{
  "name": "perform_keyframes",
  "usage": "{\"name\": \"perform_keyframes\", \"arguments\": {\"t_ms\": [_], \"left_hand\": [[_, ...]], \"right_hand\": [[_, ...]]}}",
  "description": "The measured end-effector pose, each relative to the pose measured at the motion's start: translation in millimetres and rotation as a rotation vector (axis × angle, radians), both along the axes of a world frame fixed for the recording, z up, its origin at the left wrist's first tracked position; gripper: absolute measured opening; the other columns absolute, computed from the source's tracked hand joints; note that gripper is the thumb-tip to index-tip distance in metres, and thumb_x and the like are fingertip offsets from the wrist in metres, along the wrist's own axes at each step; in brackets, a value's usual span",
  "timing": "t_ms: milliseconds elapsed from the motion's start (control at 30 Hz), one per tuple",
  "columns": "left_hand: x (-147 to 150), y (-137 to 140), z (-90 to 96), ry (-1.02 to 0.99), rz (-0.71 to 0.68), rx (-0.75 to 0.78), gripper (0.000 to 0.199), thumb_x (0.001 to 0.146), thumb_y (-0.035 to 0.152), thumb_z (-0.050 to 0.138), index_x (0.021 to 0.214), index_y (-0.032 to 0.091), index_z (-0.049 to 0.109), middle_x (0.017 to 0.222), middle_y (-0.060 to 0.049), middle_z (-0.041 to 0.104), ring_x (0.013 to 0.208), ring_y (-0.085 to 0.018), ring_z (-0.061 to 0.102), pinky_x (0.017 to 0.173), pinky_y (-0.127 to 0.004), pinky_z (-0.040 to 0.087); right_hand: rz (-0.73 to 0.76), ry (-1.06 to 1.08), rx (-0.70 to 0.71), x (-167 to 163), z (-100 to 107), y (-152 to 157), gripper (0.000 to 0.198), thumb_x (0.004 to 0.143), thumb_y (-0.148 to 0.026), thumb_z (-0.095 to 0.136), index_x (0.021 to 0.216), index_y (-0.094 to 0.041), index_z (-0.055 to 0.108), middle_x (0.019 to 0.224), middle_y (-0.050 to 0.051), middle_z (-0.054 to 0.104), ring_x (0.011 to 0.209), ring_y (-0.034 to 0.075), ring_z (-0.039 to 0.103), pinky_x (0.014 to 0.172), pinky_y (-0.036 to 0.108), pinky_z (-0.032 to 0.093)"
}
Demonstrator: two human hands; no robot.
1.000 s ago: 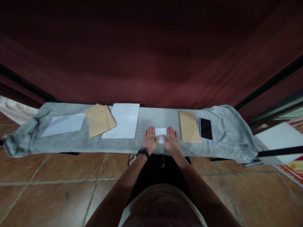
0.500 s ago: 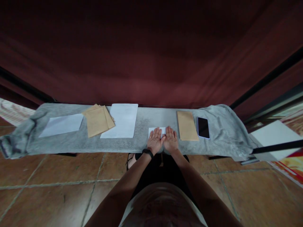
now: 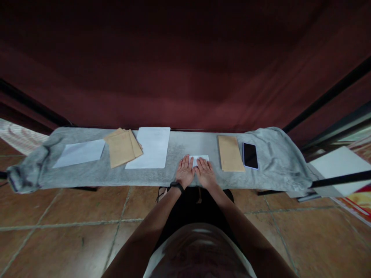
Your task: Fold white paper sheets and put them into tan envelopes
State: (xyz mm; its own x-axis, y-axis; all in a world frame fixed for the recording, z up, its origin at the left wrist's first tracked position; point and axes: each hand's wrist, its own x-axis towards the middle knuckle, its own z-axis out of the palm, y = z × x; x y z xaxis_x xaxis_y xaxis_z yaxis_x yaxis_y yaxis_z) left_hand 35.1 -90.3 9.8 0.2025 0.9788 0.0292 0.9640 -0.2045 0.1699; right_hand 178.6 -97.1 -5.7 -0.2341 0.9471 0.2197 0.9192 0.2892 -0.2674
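A small white piece of paper (image 3: 199,157), perhaps folded, lies near the front edge of the grey cloth-covered table. My left hand (image 3: 185,172) rests flat on its left end, fingers stretched forward. Flat over the paper's right part lies my right hand (image 3: 205,173), its fingers slightly spread. The two thumbs almost meet over the paper, and the hands hide much of it. Left of my hands is a stack of white sheets (image 3: 152,148); on my right sits a brown paper envelope (image 3: 230,153).
Several brown envelopes (image 3: 121,148) overlap the white stack's left edge. Farther left lies a white folded sheet (image 3: 79,153). A phone (image 3: 250,156) is right of the single envelope. The grey cloth (image 3: 278,162) bunches at both ends. A dark red curtain (image 3: 185,85) hangs behind.
My left hand has slid left across the small paper, toward its left end. The right hand has shifted slightly left. The whole view has moved a little.
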Motion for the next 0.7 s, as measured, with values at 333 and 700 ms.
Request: {"name": "perform_keyframes", "arguments": {"t_ms": [333, 700], "left_hand": [[-11, -7, -1.2, 0.02, -0.09, 0.081, 0.058, 0.104, 0.045, 0.031, 0.157, 0.023, 0.032, 0.165, -0.008, 0.027, 0.152, -0.026, 0.025, 0.125, -0.047, 0.022], [-23, -27, -0.4, 0.025, -0.49, 0.133, 0.057, 0.104, 0.051, 0.037, 0.156, 0.028, 0.033, 0.165, -0.003, 0.027, 0.153, -0.021, 0.022, 0.126, -0.043, 0.017]], "right_hand": [[0.049, -0.054, 0.115, 24, -5, -19, 0.054, 0.106, -0.038, 0.036, 0.153, -0.011, 0.039, 0.158, 0.014, 0.04, 0.145, 0.028, 0.039, 0.12, 0.049, 0.027], [0.092, -0.127, 0.108, 42, -3, -30, 0.058, 0.105, -0.038, 0.038, 0.155, -0.01, 0.034, 0.16, 0.016, 0.036, 0.145, 0.03, 0.039, 0.12, 0.049, 0.027]]}}
